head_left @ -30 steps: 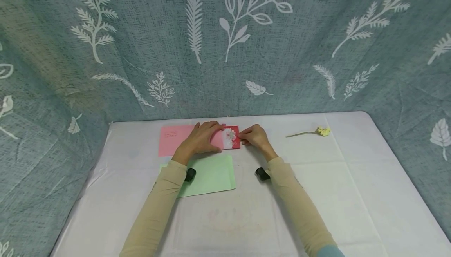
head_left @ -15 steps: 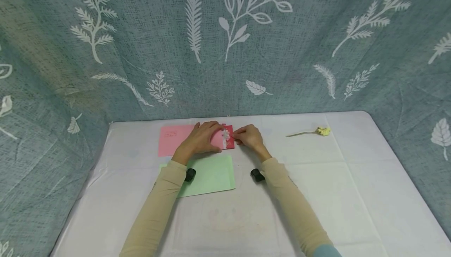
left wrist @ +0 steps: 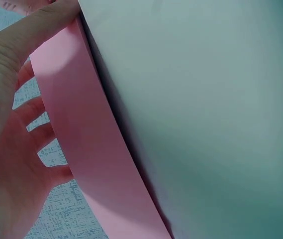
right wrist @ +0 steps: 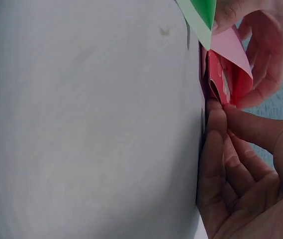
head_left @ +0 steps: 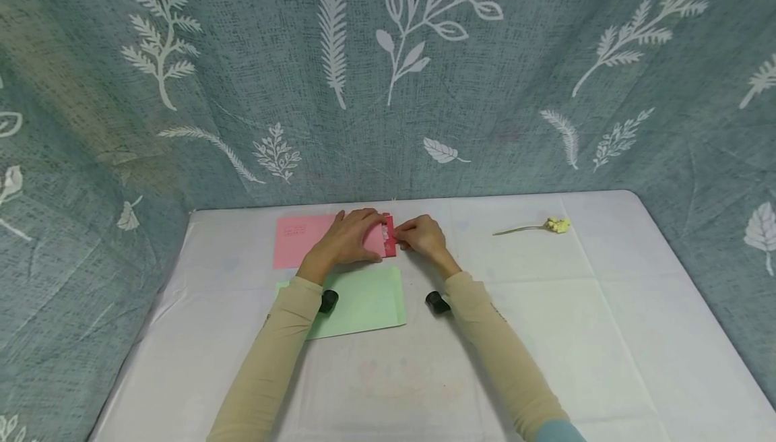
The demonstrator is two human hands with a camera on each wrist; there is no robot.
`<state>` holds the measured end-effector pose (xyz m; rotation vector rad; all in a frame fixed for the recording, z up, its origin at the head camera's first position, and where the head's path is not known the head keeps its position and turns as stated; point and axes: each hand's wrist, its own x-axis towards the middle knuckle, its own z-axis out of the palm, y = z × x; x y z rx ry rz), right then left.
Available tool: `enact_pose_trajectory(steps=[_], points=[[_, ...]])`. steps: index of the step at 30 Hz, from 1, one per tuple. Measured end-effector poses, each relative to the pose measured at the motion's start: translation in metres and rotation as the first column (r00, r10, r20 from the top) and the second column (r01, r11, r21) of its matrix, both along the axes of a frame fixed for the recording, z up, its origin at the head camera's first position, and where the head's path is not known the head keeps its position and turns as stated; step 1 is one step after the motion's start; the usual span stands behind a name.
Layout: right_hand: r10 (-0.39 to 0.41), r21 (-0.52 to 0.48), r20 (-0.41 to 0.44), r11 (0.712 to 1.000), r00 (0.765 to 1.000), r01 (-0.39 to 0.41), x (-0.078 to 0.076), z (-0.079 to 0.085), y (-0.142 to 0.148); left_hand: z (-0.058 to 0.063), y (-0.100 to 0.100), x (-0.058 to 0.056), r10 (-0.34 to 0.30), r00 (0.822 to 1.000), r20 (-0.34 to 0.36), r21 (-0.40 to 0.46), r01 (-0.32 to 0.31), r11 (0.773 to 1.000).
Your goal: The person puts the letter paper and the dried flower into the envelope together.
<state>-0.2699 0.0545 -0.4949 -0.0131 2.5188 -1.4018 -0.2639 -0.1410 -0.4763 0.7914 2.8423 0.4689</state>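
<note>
A pink envelope with small red print lies near the table's back edge, its mouth facing right. Across that end spreads my left hand, thumb at the near edge and fingertips at the far edge, holding it. In the right wrist view the pink mouth bulges open around a red card with white floral decoration. Only a narrow strip of the card sticks out; the envelope hides the rest. My right hand pinches the card's right edge between thumb and fingers.
A light green envelope lies just in front of the pink one, partly under the left forearm. Further right on the white-covered table is a yellow flower on a thin stem. A blue-green patterned cloth rises behind the table.
My right hand has moved left, sliding the red card deeper into the pink envelope, so less of it shows. My left hand and the envelope have stayed in place.
</note>
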Motion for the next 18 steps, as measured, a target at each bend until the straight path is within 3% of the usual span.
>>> enact_pose_trajectory(steps=[7, 18], points=[[-0.002, 0.032, -0.007, 0.999, 1.0, 0.003, 0.0014, 0.0011, -0.0035, -0.0005, -0.0012, 0.0005, -0.007, 1.0, -0.006, 0.003, 0.007, 1.0], [0.005, -0.077, 0.035, 0.997, 0.999, -0.003, 0.0033, -0.0014, -0.0098, -0.0004, -0.0014, 0.0021, -0.004, 1.0, -0.003, 0.018, 0.004, 1.0]])
